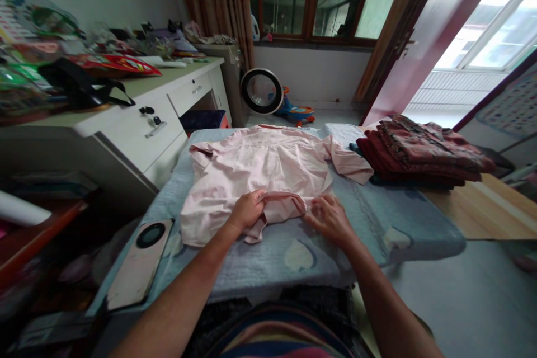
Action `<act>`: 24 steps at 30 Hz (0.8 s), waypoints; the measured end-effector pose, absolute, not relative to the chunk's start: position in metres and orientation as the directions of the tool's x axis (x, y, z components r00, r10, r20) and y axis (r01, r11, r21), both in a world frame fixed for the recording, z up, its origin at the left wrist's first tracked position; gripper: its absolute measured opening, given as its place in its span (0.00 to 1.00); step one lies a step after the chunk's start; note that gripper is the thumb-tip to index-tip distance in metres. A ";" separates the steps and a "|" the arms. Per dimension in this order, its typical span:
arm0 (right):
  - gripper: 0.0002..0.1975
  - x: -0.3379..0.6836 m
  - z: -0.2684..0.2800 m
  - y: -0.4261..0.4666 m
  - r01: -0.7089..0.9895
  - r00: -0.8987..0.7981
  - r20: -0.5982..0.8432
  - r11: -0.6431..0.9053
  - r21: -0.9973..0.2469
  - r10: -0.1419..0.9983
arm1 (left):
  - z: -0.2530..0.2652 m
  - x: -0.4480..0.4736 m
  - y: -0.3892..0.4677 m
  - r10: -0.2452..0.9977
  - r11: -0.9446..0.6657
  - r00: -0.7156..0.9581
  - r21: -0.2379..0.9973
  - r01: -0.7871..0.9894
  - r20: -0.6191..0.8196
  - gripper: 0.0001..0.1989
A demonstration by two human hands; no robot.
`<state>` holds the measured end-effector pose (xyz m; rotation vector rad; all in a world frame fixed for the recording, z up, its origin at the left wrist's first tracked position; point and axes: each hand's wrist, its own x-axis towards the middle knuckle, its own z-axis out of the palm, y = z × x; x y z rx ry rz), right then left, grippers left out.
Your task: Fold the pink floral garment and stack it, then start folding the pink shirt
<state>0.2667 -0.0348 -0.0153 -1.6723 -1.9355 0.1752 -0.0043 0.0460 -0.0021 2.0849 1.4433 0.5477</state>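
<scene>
A pale pink shirt (268,162) lies spread on the blue cloth-covered table (260,268), its collar end away from me and one sleeve (350,163) stretched out to the right. Near the hem, my left hand (248,210) is closed with the fabric pinched between thumb and fingers. The hem edge is lifted and curls between my two hands, showing the inner side. At the right end of that edge, my right hand (330,217) has its fingers bent against the cloth, thumb toward the hem. A loose corner of fabric hangs below my left hand.
A phone (140,265) lies at the table's left edge. Folded dark red clothes (419,151) are stacked at the right, beside a wooden board (490,207). A cluttered white desk (138,123) stands at the left. Beyond the table are a round-framed object (262,92) and a blue-orange toy (296,111).
</scene>
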 end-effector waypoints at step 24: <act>0.21 0.346 -0.019 -0.065 0.864 0.336 0.284 -0.173 -0.473 0.898 | -0.003 -0.013 -0.018 0.698 -0.643 0.684 0.605 0.470 0.211 0.08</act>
